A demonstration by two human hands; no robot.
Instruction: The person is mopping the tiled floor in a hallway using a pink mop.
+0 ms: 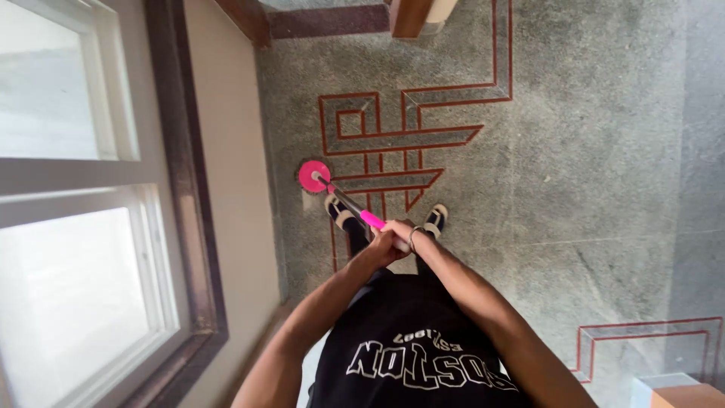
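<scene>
Two hands: both are wrapped together around the top of a mop handle (355, 210), seen from above at the middle of the view.
Left hand (384, 243): it is closed on the handle's upper end, fingers (377, 236) curled tight around the pink grip.
Right hand (404, 236): it is clasped just beside and partly over the left hand; a thin bracelet (413, 239) is seen at the wrist. Its fingers are folded shut on the same grip.
Nearer hand: neither can be called nearer; both are touching the handle at one spot.
Handle axis: the long axis is slanted from the hands down and away to the upper left of the view, first pink, then dark.
Mop head (314, 176): a round pink disc is set on the floor (589, 151), at the far end of the handle, ahead and to the left of the hands.
Wall relation: the disc is placed close to the foot of the pale wall (226, 151), near the floor's edge.
Feet: two dark shoes (435, 217) with pale trim are planted between the hands and the disc, one each side of the handle.
Floor pattern: grey speckled stone is inlaid with red angular lines (400, 128), which run just beside the disc.
Window (75, 227): a white-framed window is seen at the far left.
</scene>
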